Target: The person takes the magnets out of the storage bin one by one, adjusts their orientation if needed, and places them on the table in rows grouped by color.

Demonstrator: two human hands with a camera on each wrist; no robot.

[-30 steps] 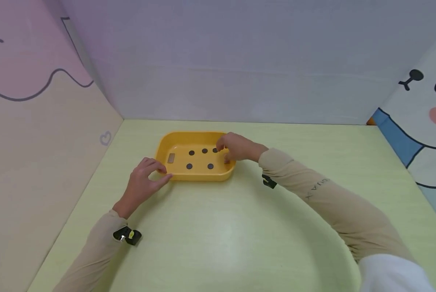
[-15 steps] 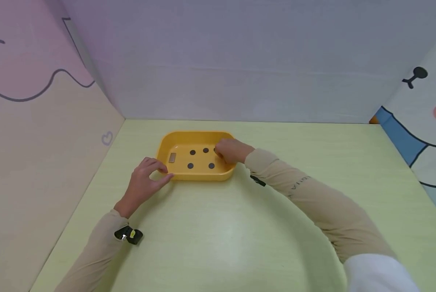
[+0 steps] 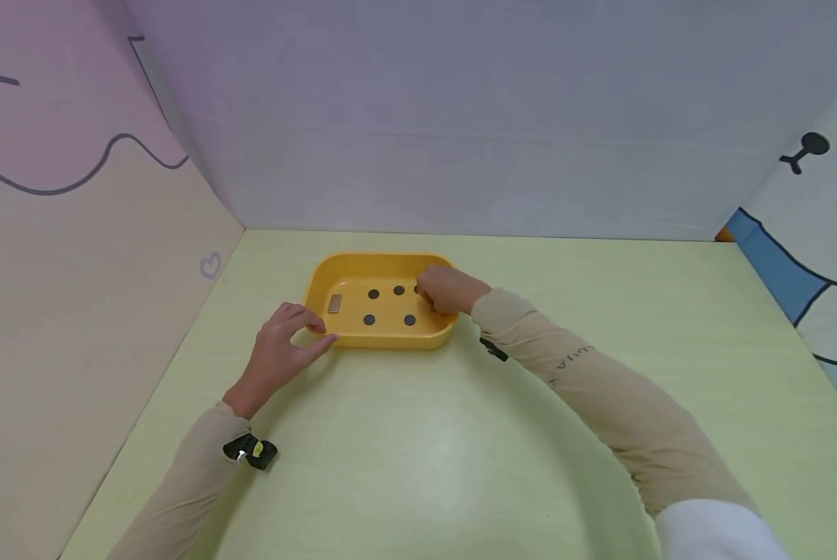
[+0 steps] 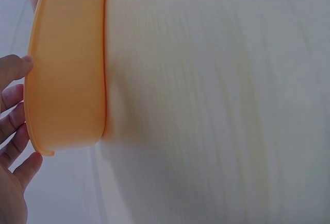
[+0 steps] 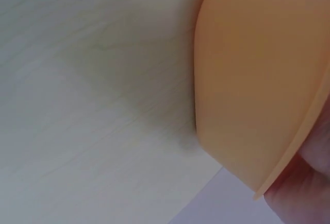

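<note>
A yellow tray [image 3: 351, 336] lies on the pale green table. Several dark round discs [image 3: 398, 290] and a small brown rectangular piece [image 3: 334, 303] lie on its floor. My left hand [image 3: 316, 328] holds the tray's near-left corner, thumb on the front wall and fingers on the rim; the left wrist view shows these fingers [image 4: 13, 126] against the tray's edge [image 4: 67, 80]. My right hand [image 3: 429, 299] reaches over the rim into the tray's right end, knuckles up, fingers curled down beside a half-hidden disc. Its fingertips are hidden. The right wrist view shows the tray's outer wall [image 5: 258, 80] and a bit of the hand [image 5: 301, 193].
Walls close the table [image 3: 425, 451] in on three sides: pink and cream at the left, grey at the back, a cartoon panel at the right. Black wrist clips [image 3: 250, 451] sit on both sleeves.
My right hand has dropped lower and slid slightly left into the tray's right end. The left hand and the tray have stayed put.
</note>
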